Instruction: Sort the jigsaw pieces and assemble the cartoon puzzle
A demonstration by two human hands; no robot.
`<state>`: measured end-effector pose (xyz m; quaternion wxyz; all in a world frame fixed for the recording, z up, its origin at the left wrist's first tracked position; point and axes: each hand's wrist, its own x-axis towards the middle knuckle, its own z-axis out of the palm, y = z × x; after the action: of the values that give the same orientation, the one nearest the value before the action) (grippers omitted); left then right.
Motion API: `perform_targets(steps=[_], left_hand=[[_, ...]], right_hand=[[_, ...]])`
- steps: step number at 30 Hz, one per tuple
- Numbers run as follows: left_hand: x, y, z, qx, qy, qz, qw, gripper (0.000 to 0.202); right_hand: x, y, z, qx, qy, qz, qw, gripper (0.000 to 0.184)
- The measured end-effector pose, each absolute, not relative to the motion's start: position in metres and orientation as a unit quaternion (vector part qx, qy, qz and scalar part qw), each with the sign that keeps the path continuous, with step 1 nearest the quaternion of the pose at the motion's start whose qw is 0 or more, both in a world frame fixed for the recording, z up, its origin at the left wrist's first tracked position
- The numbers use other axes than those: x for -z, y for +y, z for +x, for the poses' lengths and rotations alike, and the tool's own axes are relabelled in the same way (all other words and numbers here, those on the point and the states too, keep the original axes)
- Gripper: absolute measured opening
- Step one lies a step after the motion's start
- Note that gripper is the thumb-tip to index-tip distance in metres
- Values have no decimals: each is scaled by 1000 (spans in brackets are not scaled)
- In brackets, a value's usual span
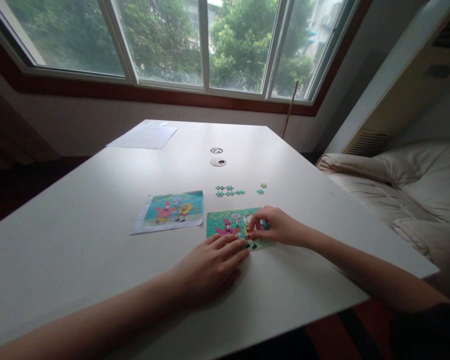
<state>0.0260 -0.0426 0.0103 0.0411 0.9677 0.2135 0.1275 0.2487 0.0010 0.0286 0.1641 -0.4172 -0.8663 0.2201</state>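
Note:
A partly built cartoon jigsaw puzzle (229,223) lies on the white table (97,215) in front of me. My left hand (210,265) rests flat at its near left edge, fingers stretched out and touching the puzzle. My right hand (275,226) sits over the puzzle's right side, fingers pinched on a small teal puzzle piece (265,225). A printed reference picture (170,211) with the same cartoon lies just left of the puzzle. Several loose teal pieces (229,191) lie farther back, with two more pieces (261,189) to their right.
A sheet of paper (144,136) lies at the table's far left corner. Two round cable openings (217,156) sit in the tabletop's middle. A cream quilt on a bed (408,185) borders the table's right edge. Windows run along the back wall.

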Motion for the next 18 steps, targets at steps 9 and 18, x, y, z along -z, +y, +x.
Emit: perform_targets(steps=[9,18], left_hand=[[-12,-41,27,-131,212,967,54,34],[-15,-42,28,-130,229,963,64,33]], right_hand=[[-27,69,305,-94,-785,-578,200,24],[1,102,305,-36,-714,-661,228,32]])
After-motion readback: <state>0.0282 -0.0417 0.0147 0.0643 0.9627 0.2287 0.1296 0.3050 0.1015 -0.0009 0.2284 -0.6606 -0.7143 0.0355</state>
